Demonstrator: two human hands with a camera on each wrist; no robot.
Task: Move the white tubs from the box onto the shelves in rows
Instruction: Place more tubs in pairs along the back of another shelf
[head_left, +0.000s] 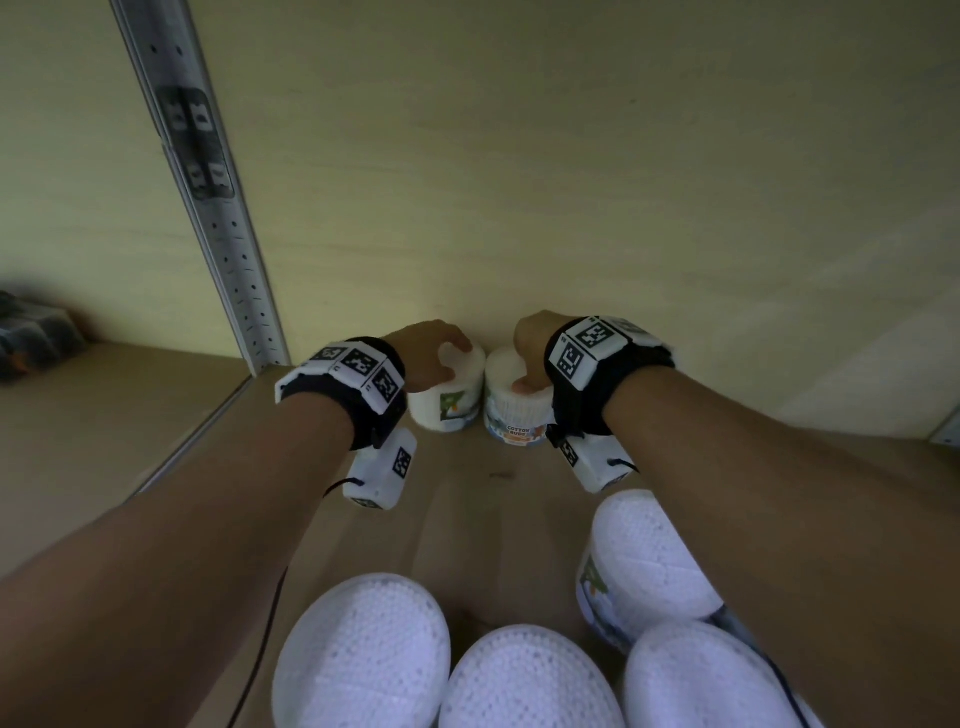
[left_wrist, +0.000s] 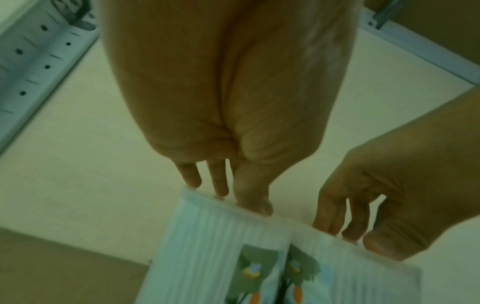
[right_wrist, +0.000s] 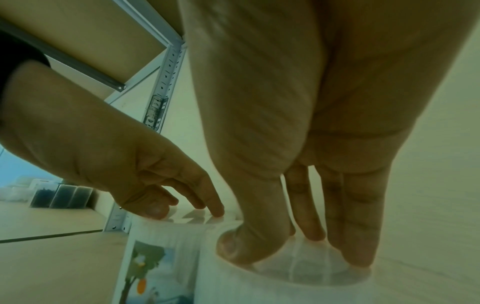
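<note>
Head view puts your left hand and right hand side by side, fingers fairly straight, tips pressing down on a lid each, gripping nothing. The left tub and right tub stand upright together at the back of the shelf. Four more tubs sit nearer you.

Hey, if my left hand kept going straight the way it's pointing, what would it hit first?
The left hand touches a white tub with its fingertips; beyond that, probably the back wall, seemingly close behind.
</note>
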